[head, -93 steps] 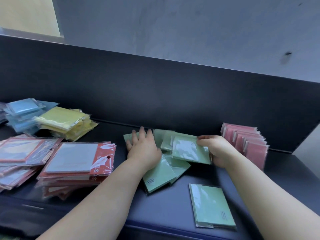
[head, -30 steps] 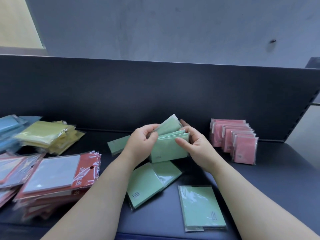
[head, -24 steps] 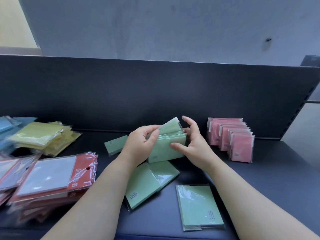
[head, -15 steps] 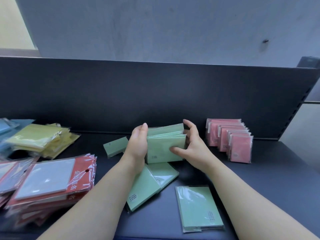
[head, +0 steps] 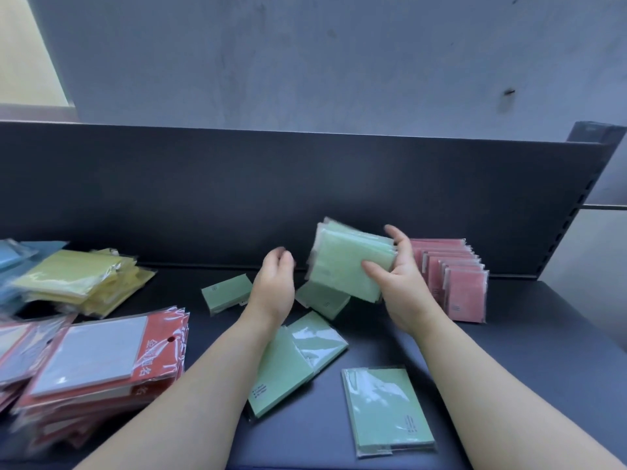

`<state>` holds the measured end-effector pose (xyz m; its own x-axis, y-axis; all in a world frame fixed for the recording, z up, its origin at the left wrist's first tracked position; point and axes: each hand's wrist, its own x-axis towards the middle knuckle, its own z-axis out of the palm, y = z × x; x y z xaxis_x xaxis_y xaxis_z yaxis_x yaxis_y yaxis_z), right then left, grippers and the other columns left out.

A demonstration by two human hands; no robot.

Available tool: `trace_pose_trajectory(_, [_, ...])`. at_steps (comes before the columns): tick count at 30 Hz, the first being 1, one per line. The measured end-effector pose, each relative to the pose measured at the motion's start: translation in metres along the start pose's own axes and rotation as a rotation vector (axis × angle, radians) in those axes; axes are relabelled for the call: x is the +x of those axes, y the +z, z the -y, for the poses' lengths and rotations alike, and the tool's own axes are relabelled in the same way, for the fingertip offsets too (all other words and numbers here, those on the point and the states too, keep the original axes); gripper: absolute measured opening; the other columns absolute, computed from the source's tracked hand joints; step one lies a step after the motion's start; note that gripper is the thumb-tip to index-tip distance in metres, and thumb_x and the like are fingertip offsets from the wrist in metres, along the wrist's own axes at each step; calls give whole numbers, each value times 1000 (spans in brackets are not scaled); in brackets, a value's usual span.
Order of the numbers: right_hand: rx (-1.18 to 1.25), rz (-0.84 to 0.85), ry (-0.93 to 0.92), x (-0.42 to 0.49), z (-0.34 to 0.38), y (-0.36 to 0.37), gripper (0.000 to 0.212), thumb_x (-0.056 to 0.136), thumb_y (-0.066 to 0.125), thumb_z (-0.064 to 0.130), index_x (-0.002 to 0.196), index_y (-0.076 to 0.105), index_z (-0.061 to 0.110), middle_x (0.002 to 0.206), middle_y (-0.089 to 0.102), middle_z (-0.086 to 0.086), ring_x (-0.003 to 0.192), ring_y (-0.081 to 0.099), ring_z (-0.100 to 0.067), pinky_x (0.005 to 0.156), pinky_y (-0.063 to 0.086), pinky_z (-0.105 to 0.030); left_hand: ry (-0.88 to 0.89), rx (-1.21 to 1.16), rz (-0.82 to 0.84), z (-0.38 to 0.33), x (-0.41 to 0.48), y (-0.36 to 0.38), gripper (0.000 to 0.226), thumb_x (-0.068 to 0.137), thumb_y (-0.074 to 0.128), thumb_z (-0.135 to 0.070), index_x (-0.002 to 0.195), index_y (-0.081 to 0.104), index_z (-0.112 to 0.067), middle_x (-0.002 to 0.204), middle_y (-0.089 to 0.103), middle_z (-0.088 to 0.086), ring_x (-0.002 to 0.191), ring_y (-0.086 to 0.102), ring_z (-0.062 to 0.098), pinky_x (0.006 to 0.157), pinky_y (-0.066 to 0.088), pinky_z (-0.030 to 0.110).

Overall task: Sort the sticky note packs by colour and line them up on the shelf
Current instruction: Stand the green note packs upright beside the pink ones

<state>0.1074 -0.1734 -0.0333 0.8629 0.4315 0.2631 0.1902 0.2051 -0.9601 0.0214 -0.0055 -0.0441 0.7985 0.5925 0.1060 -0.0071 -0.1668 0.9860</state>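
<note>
My right hand (head: 398,283) grips a bundle of green sticky note packs (head: 346,262), lifted off the dark shelf (head: 529,340) and tilted. To its left my left hand (head: 273,283) hovers with loosely curled fingers and holds nothing. Loose green packs lie on the shelf: a small one (head: 225,293) at the back left, one (head: 324,300) under the bundle, two overlapping (head: 295,357) by my left forearm, and one (head: 386,408) near the front. A row of pink packs (head: 454,279) stands upright at the right, against the back panel.
Yellow packs (head: 78,283) and blue packs (head: 13,259) are heaped at the far left. Larger red-edged packs (head: 95,364) are stacked at the front left. A dark back panel (head: 237,191) closes the shelf behind.
My left hand has let go of the green bundle and moved slightly left. My right hand has lifted the bundle up and to the right, toward the pink row.
</note>
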Motion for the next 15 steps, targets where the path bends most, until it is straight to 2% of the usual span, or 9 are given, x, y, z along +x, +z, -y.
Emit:
trace_pose_trajectory(3, [-67, -132, -58, 3, -1, -10, 51, 90, 58, 1, 124, 40, 35, 119, 59, -8, 101, 63, -21, 88, 53, -32, 236, 508, 129, 6, 0, 1, 43, 101, 38, -20, 144, 41, -16, 146, 42, 1, 138, 35, 17, 110, 24, 23])
trace_pose_trajectory(5, [-164, -162, -81, 2, -4, -13, 45, 90, 59, 3, 119, 43, 34, 113, 60, -5, 96, 62, -18, 84, 53, -31, 335, 787, 294, 7, -2, 6, 43, 100, 41, -29, 143, 43, -26, 154, 31, -5, 143, 24, 20, 117, 19, 32])
trace_pose_trajectory(7, [-218, -162, -94, 2, -6, -13, 44, 89, 60, 4, 117, 43, 34, 108, 60, 0, 93, 62, -9, 84, 53, -32, 293, 1000, 442, 6, -5, 10, 44, 99, 39, -44, 142, 42, -36, 158, 21, -10, 145, 17, 20, 118, 18, 41])
trace_pose_trajectory(8, [-234, -157, -96, 2, -7, -13, 44, 89, 60, 4, 118, 43, 32, 104, 59, 4, 89, 61, -2, 83, 52, -28, 265, 1091, 467, 4, -6, 12, 44, 98, 37, -49, 140, 43, -38, 158, 24, -9, 144, 21, 20, 117, 19, 43])
trace_pose_trajectory(9, [-254, -144, -90, 2, -8, -13, 43, 89, 60, 3, 119, 43, 30, 100, 57, 8, 85, 59, 4, 80, 51, -22, 253, 1175, 448, 2, -9, 13, 45, 97, 35, -53, 137, 47, -37, 153, 33, -7, 140, 29, 22, 116, 21, 43])
trace_pose_trajectory(11, [-297, -94, -55, 4, -11, -14, 42, 89, 60, 4, 119, 44, 29, 99, 59, 9, 87, 60, -1, 81, 49, -19, 228, 1313, 325, -4, -11, 12, 46, 95, 33, -57, 123, 56, -29, 133, 55, -2, 124, 47, 24, 110, 27, 45])
trace_pose_trajectory(13, [-312, -26, 0, 5, -14, -17, 41, 89, 61, 6, 114, 46, 34, 101, 62, 3, 89, 61, -11, 84, 50, -28, 150, 1404, 215, -10, -11, 9, 44, 95, 36, -55, 115, 56, -21, 118, 63, 2, 112, 54, 26, 107, 28, 45])
trace_pose_trajectory(15, [-289, 29, 35, 6, -12, -19, 38, 89, 61, 4, 111, 48, 32, 98, 63, 1, 82, 60, -11, 79, 50, -28, 67, 1474, 165, -17, -12, 5, 42, 95, 38, -51, 116, 53, -17, 116, 63, 4, 112, 53, 27, 110, 23, 48])
